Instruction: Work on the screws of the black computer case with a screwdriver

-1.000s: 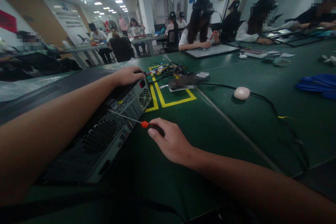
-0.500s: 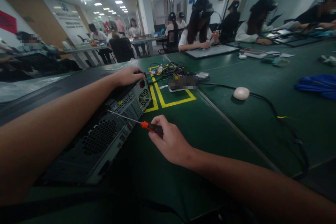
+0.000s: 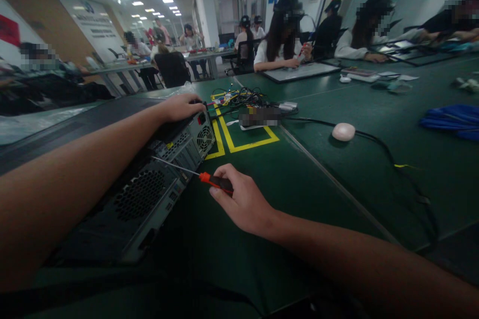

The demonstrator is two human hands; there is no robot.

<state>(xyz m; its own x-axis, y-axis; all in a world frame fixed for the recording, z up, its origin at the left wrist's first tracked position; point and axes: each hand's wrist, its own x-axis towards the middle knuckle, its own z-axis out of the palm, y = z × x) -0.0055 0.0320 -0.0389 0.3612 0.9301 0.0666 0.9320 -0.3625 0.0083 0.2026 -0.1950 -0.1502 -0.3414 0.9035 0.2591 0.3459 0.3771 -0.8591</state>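
Note:
A black and grey desktop computer case (image 3: 164,193) lies on the green table at the left, its vented back panel turned toward me. My left hand (image 3: 183,108) grips the far top corner of the case, with some fingers hidden over the edge. In my right hand (image 3: 239,197) is a screwdriver (image 3: 204,177) with an orange and black handle, my fingers wrapped round the grip. Its thin shaft points left, and the tip meets the back panel near the upper edge; the exact spot under it is too small to make out.
Beyond the case lies a tangle of cables (image 3: 249,99) by yellow tape marks (image 3: 254,146). A pale rounded mouse-like object (image 3: 343,132) and a black cable (image 3: 387,152) lie to the right, with blue cloth (image 3: 451,120) farther over. Co-workers sit across the table.
The view has shifted very slightly. Both hands, the screwdriver and the case keep the same positions relative to each other.

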